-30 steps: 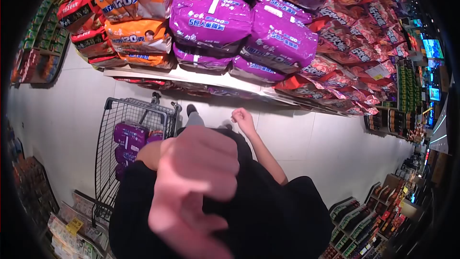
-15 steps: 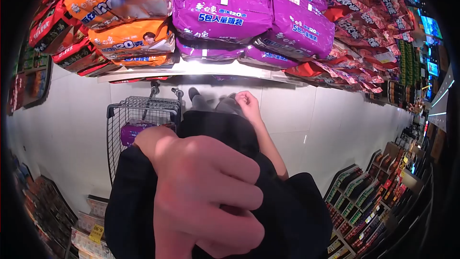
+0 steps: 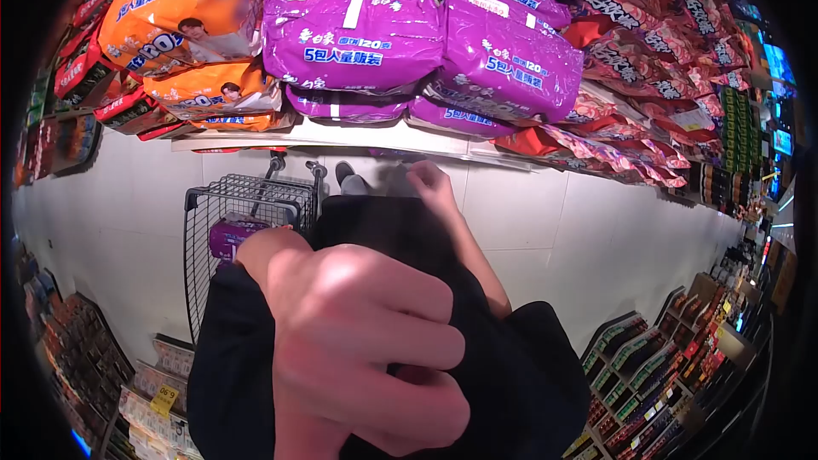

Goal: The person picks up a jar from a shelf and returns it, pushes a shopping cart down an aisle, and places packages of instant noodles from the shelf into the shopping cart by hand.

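Observation:
My left hand (image 3: 375, 349) fills the lower middle of the view, raised close to the camera. Its fingers are curled in, and their inner side is hidden, so I cannot make out whether anything is in them. My right hand (image 3: 430, 186) hangs low in front of my legs, slightly blurred, with loosely curled fingers and nothing visible in it. Left of my body stands a wire shopping cart (image 3: 194, 238) with a purple noodle pack (image 3: 226, 241) in it, partly covered by my left wrist. Neither hand touches the shelf goods.
Ahead, a white shelf edge (image 3: 341, 134) carries large purple packs (image 3: 349, 43), orange packs (image 3: 187, 17) and red-pink packs (image 3: 656, 34). Pale floor tiles (image 3: 511, 230) lie below. More shelving (image 3: 626, 358) is behind on the right, and a yellow price tag (image 3: 164, 400) shows at lower left.
The view has shifted, and the shelf packs now appear a little lower and farther left. My right hand has moved slightly and is blurrier. My left hand stays curled close to the camera.

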A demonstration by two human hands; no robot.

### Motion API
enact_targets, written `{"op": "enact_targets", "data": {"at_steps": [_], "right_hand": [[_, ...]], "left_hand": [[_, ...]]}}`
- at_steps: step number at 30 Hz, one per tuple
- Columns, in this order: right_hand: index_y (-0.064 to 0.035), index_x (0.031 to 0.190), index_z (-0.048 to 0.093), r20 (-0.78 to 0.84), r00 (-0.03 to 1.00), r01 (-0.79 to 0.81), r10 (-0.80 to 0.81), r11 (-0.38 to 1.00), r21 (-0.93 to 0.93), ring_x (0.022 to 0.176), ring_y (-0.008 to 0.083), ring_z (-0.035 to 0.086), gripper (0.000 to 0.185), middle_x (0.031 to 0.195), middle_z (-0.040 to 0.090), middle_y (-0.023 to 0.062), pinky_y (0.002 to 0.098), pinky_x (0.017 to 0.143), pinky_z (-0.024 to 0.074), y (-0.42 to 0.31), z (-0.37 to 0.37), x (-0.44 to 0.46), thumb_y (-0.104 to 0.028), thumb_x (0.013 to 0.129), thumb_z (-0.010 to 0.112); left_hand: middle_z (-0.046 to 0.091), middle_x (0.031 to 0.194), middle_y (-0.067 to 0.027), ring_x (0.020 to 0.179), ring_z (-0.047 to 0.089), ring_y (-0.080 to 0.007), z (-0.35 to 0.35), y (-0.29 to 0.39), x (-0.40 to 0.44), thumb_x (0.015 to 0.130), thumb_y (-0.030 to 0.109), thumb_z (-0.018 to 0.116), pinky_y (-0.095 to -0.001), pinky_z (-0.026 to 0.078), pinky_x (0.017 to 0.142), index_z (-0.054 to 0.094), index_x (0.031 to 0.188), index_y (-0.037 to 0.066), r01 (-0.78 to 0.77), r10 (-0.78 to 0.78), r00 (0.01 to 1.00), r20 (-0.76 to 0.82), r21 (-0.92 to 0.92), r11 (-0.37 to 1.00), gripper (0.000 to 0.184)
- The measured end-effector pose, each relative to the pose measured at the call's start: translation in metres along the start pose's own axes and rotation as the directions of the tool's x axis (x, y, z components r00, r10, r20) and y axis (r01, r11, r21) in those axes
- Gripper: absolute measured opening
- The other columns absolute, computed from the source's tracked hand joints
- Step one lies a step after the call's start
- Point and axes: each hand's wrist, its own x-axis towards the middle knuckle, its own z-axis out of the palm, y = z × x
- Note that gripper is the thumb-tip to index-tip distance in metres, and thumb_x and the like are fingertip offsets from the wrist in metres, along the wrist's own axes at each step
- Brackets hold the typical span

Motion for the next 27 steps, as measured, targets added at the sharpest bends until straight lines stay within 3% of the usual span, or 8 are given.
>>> {"op": "enact_targets", "data": {"at_steps": [14, 16, 17, 18, 19, 21, 24, 27], "right_hand": [[-0.0019, 0.099, 0.061, 0.200, 0.977, 0.047, -0.069, 0.992, 0.114, 0.081, 0.0109, 0.062, 0.020, 0.086, 0.066, 0.0039, 0.0268, 0.076, 0.0504, 0.019, -0.088, 0.035, -0.017, 0.088, 0.068], [-0.0019, 0.100, 0.061, 0.207, 0.975, 0.058, -0.078, 0.993, 0.105, 0.081, 0.0112, 0.062, 0.021, 0.086, 0.066, 0.0042, 0.0273, 0.076, 0.0505, 0.010, -0.095, 0.034, -0.017, 0.087, 0.068], [-0.0018, 0.100, 0.061, 0.227, 0.939, 0.281, -0.260, 0.957, -0.067, 0.081, 0.0117, 0.063, 0.021, 0.086, 0.066, 0.0045, 0.0277, 0.077, 0.0506, -0.001, -0.102, 0.033, -0.018, 0.087, 0.068], [-0.0017, 0.100, 0.062, 0.275, 0.863, 0.486, -0.423, 0.844, -0.227, 0.081, 0.0121, 0.063, 0.022, 0.086, 0.066, 0.0048, 0.0280, 0.077, 0.0507, -0.010, -0.105, 0.033, -0.018, 0.087, 0.068], [-0.0017, 0.101, 0.062, 0.219, 0.976, 0.007, -0.018, 0.999, 0.053, 0.082, 0.0126, 0.063, 0.022, 0.086, 0.066, 0.0050, 0.0282, 0.077, 0.0510, 0.001, -0.096, 0.036, -0.018, 0.087, 0.068], [-0.0020, 0.101, 0.062, 0.160, 0.981, 0.088, -0.105, 0.990, 0.112, 0.082, 0.0130, 0.063, 0.021, 0.086, 0.066, 0.0051, 0.0284, 0.078, 0.0512, 0.017, -0.089, 0.038, -0.018, 0.087, 0.068], [-0.0019, 0.101, 0.063, 0.169, 0.981, 0.078, -0.091, 0.993, 0.084, 0.083, 0.0130, 0.064, 0.021, 0.086, 0.066, 0.0051, 0.0279, 0.079, 0.0514, 0.004, -0.084, 0.039, -0.017, 0.087, 0.068], [-0.0014, 0.100, 0.062, 0.139, 0.987, 0.065, -0.077, 0.994, 0.090, 0.083, 0.0130, 0.064, 0.021, 0.087, 0.066, 0.0050, 0.0279, 0.079, 0.0514, -0.004, -0.076, 0.034, -0.017, 0.087, 0.068]], "left_hand": [[0.053, 0.062, -0.0015, 0.040, 0.034, -0.0132, 0.077, -0.078, 0.030, 0.074, 0.008, 0.074, -0.0249, 0.038, 0.040, 0.026, 0.141, 0.035, 0.035, -0.037, 0.999, 0.008, 0.168, 0.985, 0.087], [0.046, 0.053, -0.0022, 0.046, 0.048, -0.0210, 0.088, -0.090, 0.022, 0.072, 0.011, 0.069, -0.0330, 0.036, 0.041, 0.056, 0.068, 0.003, 0.287, -0.263, 0.937, -0.230, 0.078, 0.955, 0.015], [0.063, 0.078, -0.0078, 0.055, 0.055, -0.0205, 0.072, -0.096, 0.009, 0.073, 0.019, 0.076, -0.0317, 0.045, 0.043, 0.036, 0.136, 0.022, 0.331, -0.338, 0.929, -0.151, -0.070, 0.941, 0.074], [0.061, 0.096, -0.0174, 0.069, 0.059, -0.0233, 0.072, -0.102, 0.003, 0.080, 0.024, 0.069, -0.0331, 0.048, 0.056, 0.044, 0.124, 0.009, 0.362, -0.432, 0.851, -0.299, -0.262, 0.895, 0.053], [0.060, 0.114, -0.0269, 0.083, 0.063, -0.0260, 0.072, -0.106, -0.004, 0.087, 0.028, 0.061, -0.0344, 0.050, 0.069, 0.051, 0.113, -0.005, 0.348, -0.536, 0.737, -0.411, -0.448, 0.823, 0.044], [0.052, 0.129, -0.0225, 0.108, 0.055, -0.0315, 0.048, -0.118, -0.031, 0.088, 0.040, 0.054, -0.0418, 0.049, 0.080, 0.035, 0.143, 0.006, 0.403, -0.676, 0.658, -0.332, -0.602, 0.689, 0.067], [0.039, 0.148, -0.0198, 0.123, 0.047, -0.0334, 0.033, -0.126, -0.045, 0.096, 0.041, 0.035, -0.0486, 0.035, 0.104, 0.032, 0.148, 0.003, 0.304, -0.644, 0.706, -0.294, -0.695, 0.651, 0.064], [0.039, 0.148, -0.0173, 0.122, 0.048, -0.0334, 0.025, -0.121, -0.050, 0.098, 0.039, 0.031, -0.0493, 0.036, 0.105, 0.034, 0.147, 0.004, 0.238, -0.700, 0.642, -0.312, -0.788, 0.568, 0.061]]}}
